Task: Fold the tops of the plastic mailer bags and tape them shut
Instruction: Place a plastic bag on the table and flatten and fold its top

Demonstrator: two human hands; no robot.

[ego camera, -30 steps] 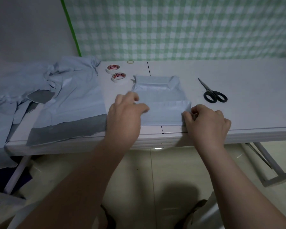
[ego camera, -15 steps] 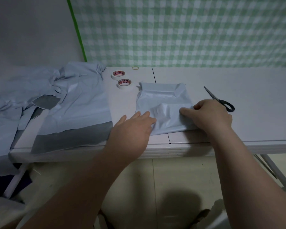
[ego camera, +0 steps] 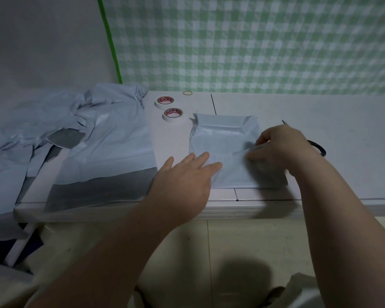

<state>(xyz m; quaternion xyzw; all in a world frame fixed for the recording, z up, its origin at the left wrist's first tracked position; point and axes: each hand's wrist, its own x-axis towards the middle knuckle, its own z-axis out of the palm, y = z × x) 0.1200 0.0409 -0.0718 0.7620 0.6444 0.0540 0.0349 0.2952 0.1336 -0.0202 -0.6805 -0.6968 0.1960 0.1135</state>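
A pale blue mailer bag (ego camera: 218, 138) lies flat near the table's front edge, its far end puffed and creased. My left hand (ego camera: 185, 181) lies flat with straight fingers pressing the bag's near left corner. My right hand (ego camera: 280, 147) pinches a fold of the bag's plastic on its right side, fingers curled. Two rolls of tape, the nearer roll (ego camera: 173, 114) and the farther roll (ego camera: 165, 101), sit behind the bag to the left.
A large pile of loose blue mailer bags (ego camera: 102, 138) with grey flaps covers the table's left end. Scissors (ego camera: 318, 147) lie right of the bag, mostly hidden by my right hand. A rubber band (ego camera: 187, 92) lies by the checked backdrop. White table (ego camera: 342, 134).
My right hand has slid from the bag's near right corner up onto its right side and now pinches the plastic. My left hand went from curled to flat on the bag.
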